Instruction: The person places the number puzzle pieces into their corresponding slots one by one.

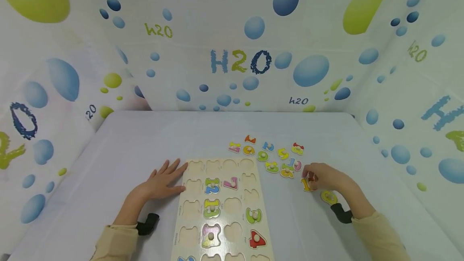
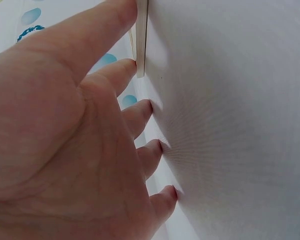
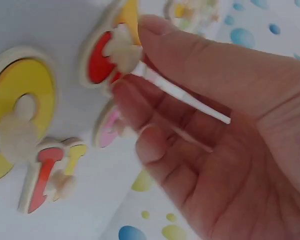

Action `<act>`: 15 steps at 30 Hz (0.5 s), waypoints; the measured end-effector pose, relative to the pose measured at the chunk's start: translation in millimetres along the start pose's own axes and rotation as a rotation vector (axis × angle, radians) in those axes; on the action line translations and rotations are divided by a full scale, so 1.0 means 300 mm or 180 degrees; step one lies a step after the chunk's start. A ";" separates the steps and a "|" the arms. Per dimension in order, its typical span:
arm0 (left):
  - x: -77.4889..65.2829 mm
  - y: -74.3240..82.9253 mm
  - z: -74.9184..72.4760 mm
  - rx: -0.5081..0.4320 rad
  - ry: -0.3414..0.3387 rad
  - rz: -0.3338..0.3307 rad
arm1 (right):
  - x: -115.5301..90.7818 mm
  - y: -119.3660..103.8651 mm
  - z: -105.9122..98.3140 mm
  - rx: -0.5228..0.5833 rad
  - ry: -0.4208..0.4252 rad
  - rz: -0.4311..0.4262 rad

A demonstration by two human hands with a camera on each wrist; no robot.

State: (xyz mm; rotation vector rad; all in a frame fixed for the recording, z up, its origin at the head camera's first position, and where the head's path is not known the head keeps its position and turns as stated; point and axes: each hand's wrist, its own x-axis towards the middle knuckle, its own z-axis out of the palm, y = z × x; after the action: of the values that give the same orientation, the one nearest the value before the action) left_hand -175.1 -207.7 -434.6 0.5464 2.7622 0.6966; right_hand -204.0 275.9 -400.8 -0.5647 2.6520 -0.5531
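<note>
My left hand point(image 1: 163, 182) lies with fingers spread at the left edge of a wooden number puzzle board point(image 1: 221, 196). In the left wrist view, its thumb and index fingertip meet the board edge point(image 2: 141, 40) while the other fingertips touch the white tabletop. Right of the board, my right hand point(image 1: 324, 175) pinches an orange-and-red number puzzle piece point(image 3: 101, 60) with thumb and index finger about its knob. A thin white edge point(image 3: 185, 95) shows inside that hand, the rest of it hidden by fingers. A yellow 0 piece point(image 1: 329, 197) lies beside the hand.
Several loose number pieces, including a green 9 point(image 1: 262, 156) and a blue 2 point(image 1: 268, 146), lie beyond the board's right corner. A red 4 point(image 1: 257, 239), a green 3 point(image 1: 253, 215) and a pink 7 point(image 1: 230, 183) sit in board recesses. Patterned cloth walls point(image 1: 203, 19) surround the table.
</note>
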 end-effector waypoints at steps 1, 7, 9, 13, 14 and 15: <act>-0.001 -0.001 0.001 0.0002 0.0007 -0.0004 | 0.001 0.001 0.000 0.0010 -0.0053 -0.0066; -0.004 -0.002 0.005 -0.0013 0.0011 -0.0004 | 0.012 0.014 0.013 -0.0016 -0.0037 -0.0069; -0.004 -0.001 0.005 0.0002 -0.0002 -0.0009 | 0.010 0.015 0.018 -0.0028 -0.0027 0.0022; -0.005 0.003 0.000 -0.0005 0.0008 0.0000 | 0.001 0.009 0.018 -0.0092 0.0041 -0.0047; -0.006 0.004 -0.001 -0.0010 0.0012 0.0000 | -0.001 0.006 0.017 -0.0093 0.0073 -0.0123; -0.006 0.006 -0.003 -0.0015 0.0016 -0.0001 | -0.003 0.001 0.014 -0.0084 0.0103 -0.0222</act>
State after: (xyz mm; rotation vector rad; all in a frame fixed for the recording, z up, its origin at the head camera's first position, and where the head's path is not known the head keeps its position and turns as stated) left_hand -173.1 -207.4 -432.8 0.5441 2.7645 0.7051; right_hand -201.5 275.3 -404.2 -0.6635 2.6821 -0.5525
